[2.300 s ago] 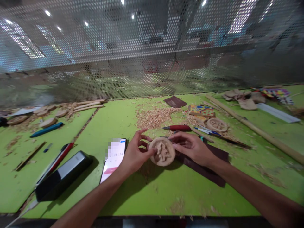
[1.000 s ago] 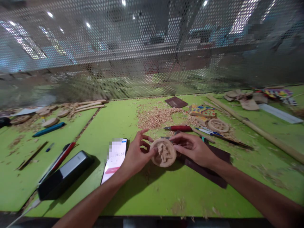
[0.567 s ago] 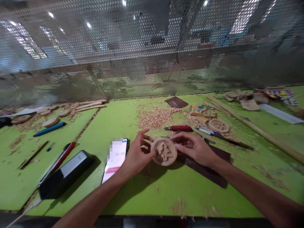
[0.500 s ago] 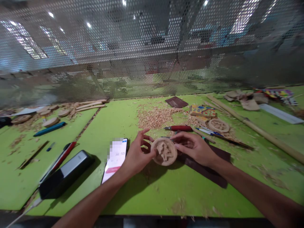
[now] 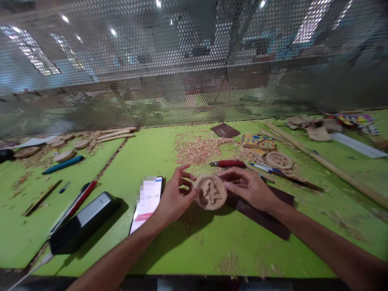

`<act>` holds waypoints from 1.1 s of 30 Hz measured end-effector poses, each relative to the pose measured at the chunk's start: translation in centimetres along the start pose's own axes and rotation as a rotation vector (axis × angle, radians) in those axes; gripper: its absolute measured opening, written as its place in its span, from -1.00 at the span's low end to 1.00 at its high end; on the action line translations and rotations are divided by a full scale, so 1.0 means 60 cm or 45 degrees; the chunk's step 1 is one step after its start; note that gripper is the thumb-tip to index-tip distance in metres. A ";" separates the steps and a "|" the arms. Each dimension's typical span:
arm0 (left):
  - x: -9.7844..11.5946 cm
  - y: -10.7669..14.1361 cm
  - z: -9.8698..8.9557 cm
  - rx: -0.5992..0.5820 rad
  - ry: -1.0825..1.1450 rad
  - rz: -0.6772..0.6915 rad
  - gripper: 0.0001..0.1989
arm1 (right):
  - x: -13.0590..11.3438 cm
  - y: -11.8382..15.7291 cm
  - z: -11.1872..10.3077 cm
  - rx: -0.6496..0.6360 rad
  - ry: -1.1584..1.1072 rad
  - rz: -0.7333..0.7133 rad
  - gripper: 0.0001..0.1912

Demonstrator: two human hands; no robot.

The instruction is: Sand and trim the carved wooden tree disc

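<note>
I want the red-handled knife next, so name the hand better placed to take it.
Right, probably: the red-handled knife lies just beyond the right hand, while its blade points toward the left hand's side. Both hold the carved disc.

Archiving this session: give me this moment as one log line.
left hand: holds disc | right hand: at disc edge | disc: tree relief toward camera | phone: on table

lighting is moderate; white ceiling lamps (image 5: 113,32) glow beyond the perforated metal screen (image 5: 169,89), where detail is soft. diffuse shadows lie below the carved wooden disc (image 5: 211,192) and right of the black power bank (image 5: 86,222), whose top shows sheen. smartphone display (image 5: 147,208) is bright, partly pixelated.
</note>
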State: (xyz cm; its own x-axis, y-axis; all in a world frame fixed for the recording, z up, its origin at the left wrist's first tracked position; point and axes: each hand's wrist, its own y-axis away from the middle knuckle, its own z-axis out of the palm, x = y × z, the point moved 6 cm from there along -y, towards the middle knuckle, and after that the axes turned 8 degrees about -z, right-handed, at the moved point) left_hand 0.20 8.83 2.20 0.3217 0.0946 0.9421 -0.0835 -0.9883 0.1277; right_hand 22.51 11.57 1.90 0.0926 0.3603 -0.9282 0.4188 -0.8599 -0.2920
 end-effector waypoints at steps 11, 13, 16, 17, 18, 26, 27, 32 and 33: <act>0.002 -0.001 0.002 -0.041 0.208 -0.010 -0.34 | 0.001 -0.001 -0.008 0.068 0.046 0.012 -0.74; 0.001 -0.001 0.002 -0.039 0.224 -0.011 -0.34 | 0.001 -0.001 -0.009 0.075 0.038 0.002 -0.74; -0.001 -0.002 0.003 -0.044 0.250 -0.015 -0.34 | 0.001 0.000 -0.010 0.085 0.032 -0.004 -0.74; -0.001 -0.002 0.003 -0.045 0.260 -0.016 -0.34 | 0.002 0.000 -0.010 0.085 0.033 -0.003 -0.74; -0.002 -0.003 0.002 -0.043 0.267 -0.016 -0.34 | 0.003 0.000 -0.009 0.083 0.034 -0.002 -0.74; -0.010 -0.007 -0.001 -0.021 0.301 -0.008 -0.34 | -0.017 0.001 -0.008 -0.039 0.153 -0.100 -0.66; -0.012 -0.008 -0.003 -0.017 0.306 -0.009 -0.34 | -0.023 0.001 -0.008 -0.080 0.275 -0.144 -0.58; -0.019 -0.012 -0.010 0.034 0.309 -0.006 -0.32 | -0.025 0.012 -0.002 -0.291 1.069 -0.399 0.06; -0.020 -0.012 -0.012 0.049 0.312 -0.006 -0.32 | -0.019 0.015 -0.002 -0.315 1.159 -0.416 0.13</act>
State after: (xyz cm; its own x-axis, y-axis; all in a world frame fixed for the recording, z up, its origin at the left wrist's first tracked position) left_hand -0.77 9.54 1.21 0.0833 0.1208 0.9892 -0.0447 -0.9912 0.1248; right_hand 22.87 10.44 2.73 0.5529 0.7948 -0.2502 0.7141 -0.6068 -0.3492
